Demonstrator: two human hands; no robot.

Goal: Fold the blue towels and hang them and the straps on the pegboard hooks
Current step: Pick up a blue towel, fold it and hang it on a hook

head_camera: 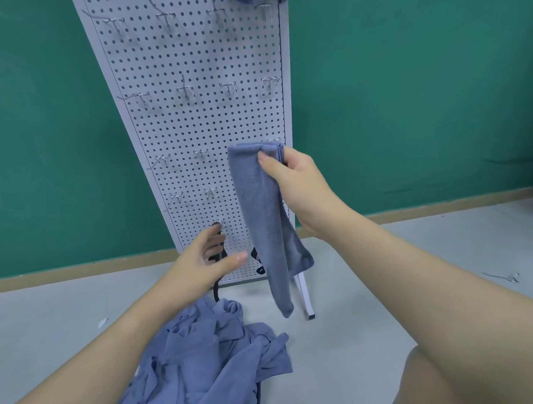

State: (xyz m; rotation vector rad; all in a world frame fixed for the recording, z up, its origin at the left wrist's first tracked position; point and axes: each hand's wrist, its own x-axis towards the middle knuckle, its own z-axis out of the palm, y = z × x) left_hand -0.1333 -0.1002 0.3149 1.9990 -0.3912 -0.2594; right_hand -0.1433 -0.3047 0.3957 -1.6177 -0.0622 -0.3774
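Blue folded towel (261, 220) hanging long, pinched by right hand (301, 188), left hand (205, 259) spread, empty

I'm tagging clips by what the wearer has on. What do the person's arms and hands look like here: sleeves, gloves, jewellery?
Both arms are bare up to the frame edge, with no sleeve in view. The left hand and right hand wear no gloves, and no rings, watch or wristband show. The fingernails look short and unpainted.

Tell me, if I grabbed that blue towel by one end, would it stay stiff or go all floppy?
Probably floppy: the folded blue towel droops straight down from where the right hand pinches its top. It likely weighs little, since a fingertip pinch holds it. The towel pile on the floor lies crumpled, suggesting soft cloth.
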